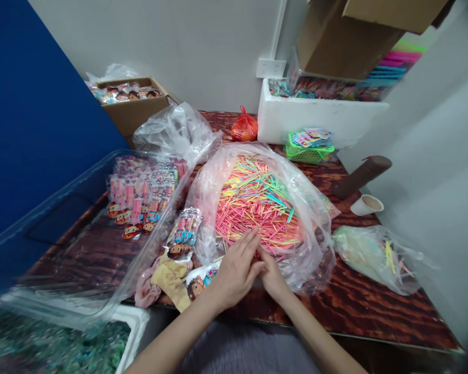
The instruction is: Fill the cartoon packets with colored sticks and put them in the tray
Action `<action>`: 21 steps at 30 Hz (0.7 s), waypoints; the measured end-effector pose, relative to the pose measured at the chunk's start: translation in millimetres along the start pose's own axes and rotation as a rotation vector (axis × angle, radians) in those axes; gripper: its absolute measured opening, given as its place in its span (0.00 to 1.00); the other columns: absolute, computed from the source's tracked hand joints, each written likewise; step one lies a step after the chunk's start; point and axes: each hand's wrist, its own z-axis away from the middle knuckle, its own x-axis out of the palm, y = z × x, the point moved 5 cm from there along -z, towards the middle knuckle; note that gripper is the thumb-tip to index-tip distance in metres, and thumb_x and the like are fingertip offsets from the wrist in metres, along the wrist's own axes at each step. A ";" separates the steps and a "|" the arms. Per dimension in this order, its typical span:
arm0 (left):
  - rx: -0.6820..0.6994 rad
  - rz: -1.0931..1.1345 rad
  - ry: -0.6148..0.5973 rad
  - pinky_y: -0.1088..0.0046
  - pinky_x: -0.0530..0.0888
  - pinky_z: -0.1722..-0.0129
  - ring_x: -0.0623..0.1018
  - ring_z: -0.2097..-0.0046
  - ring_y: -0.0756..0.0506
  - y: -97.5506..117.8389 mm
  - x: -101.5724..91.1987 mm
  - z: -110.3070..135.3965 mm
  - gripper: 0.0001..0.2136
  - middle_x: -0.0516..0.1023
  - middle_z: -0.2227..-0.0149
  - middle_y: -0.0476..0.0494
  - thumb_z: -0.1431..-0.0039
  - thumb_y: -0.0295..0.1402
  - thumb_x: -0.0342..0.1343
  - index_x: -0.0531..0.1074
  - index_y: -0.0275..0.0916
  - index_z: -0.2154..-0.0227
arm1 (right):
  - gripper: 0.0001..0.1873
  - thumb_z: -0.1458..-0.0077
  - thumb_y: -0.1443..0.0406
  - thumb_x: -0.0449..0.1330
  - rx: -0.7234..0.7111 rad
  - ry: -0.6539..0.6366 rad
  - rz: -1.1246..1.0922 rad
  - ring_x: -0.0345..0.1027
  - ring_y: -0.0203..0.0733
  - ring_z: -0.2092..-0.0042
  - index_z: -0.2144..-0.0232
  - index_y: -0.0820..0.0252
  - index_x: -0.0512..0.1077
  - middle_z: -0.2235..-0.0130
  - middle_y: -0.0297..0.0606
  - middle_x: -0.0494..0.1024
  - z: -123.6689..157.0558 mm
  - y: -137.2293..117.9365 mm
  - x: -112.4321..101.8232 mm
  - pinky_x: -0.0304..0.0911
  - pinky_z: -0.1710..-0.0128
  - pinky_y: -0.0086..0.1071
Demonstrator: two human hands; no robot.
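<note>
A big clear plastic bag (315,223) lies open on the table, full of thin coloured sticks (253,202) in pink, yellow, green and blue. My left hand (236,270) rests at the near edge of the stick pile, fingers stretched out and close together, tips on the sticks. My right hand (271,272) sits right beside it and partly under it, touching it; its fingers are mostly hidden. A small cartoon-printed packet (185,231) lies just left of the bag, and another packet (200,280) lies by my left wrist.
A clear bin (54,208) at left holds several packets (140,197). A cardboard box (134,106), crumpled plastic (175,130), orange bag (244,127), white foam box (320,117), green basket (308,150), brown tube (362,174), paper cup (367,205) and a smaller bag of sticks (378,257) surround it.
</note>
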 end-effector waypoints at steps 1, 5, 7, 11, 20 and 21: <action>0.000 -0.033 -0.040 0.54 0.56 0.34 0.53 0.31 0.41 0.7 5.1 3.0 0.28 0.54 0.31 0.37 0.33 0.37 0.47 0.47 0.41 0.33 | 0.24 0.41 0.49 0.54 -0.013 0.017 0.007 0.69 0.54 0.48 0.52 0.57 0.73 0.53 0.45 0.78 4.6 4.0 1.5 0.60 0.43 0.46; 0.006 -0.117 -0.167 0.51 0.55 0.34 0.52 0.30 0.40 -2.0 17.3 10.8 0.30 0.52 0.31 0.38 0.33 0.39 0.48 0.44 0.43 0.32 | 0.22 0.39 0.50 0.52 -0.034 0.079 0.026 0.70 0.52 0.52 0.52 0.56 0.72 0.53 0.45 0.78 14.1 13.9 3.0 0.65 0.48 0.44; -0.027 -0.126 -0.087 0.53 0.57 0.35 0.54 0.31 0.41 -8.6 7.5 16.0 0.28 0.54 0.32 0.37 0.33 0.39 0.47 0.46 0.43 0.33 | 0.18 0.39 0.52 0.53 -0.032 0.088 0.067 0.71 0.49 0.56 0.57 0.56 0.73 0.57 0.42 0.78 15.3 13.4 0.2 0.66 0.52 0.40; -0.206 -0.171 0.159 0.58 0.68 0.44 0.70 0.42 0.41 -35.1 -23.0 41.2 0.17 0.72 0.44 0.36 0.32 0.36 0.45 0.63 0.41 0.43 | 0.11 0.37 0.58 0.53 0.009 0.071 0.156 0.70 0.44 0.61 0.66 0.56 0.72 0.66 0.37 0.76 16.9 13.2 -5.2 0.63 0.58 0.34; -0.372 -0.321 0.066 0.58 0.69 0.56 0.72 0.54 0.37 -56.1 -17.2 63.3 0.11 0.74 0.58 0.40 0.39 0.34 0.55 0.70 0.38 0.55 | 0.11 0.36 0.61 0.52 0.005 0.057 0.092 0.70 0.42 0.61 0.67 0.57 0.72 0.67 0.37 0.76 18.1 17.6 -3.7 0.62 0.60 0.31; -0.378 -0.302 0.084 0.60 0.69 0.57 0.72 0.55 0.38 -56.5 -17.8 61.1 0.08 0.74 0.59 0.41 0.39 0.32 0.54 0.70 0.38 0.57 | 0.11 0.37 0.61 0.53 0.004 0.060 0.087 0.70 0.42 0.61 0.67 0.57 0.73 0.67 0.37 0.76 18.1 16.5 -3.9 0.62 0.59 0.31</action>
